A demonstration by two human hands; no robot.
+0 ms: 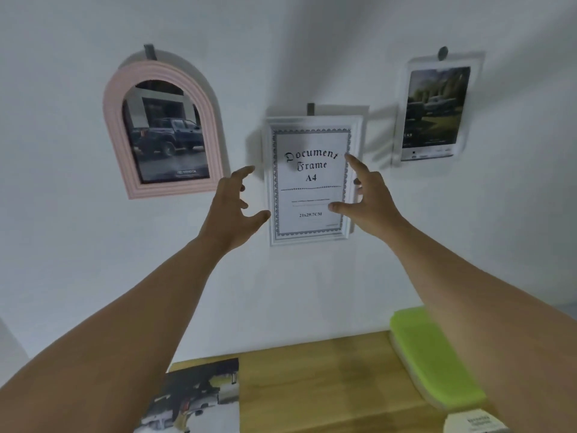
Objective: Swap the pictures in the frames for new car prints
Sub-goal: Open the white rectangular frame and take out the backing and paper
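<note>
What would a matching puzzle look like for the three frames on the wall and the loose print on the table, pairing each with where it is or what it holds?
Things:
1. pink arched frame
2. white frame
3. clear frame
4. loose print

Descriptions:
A. lies on the wooden table
B. hangs furthest right on the wall
C. hangs furthest left on the wall
D. holds a sheet reading "Document Frame A4"

Pairs: 1-C, 2-D, 3-B, 4-A.
</note>
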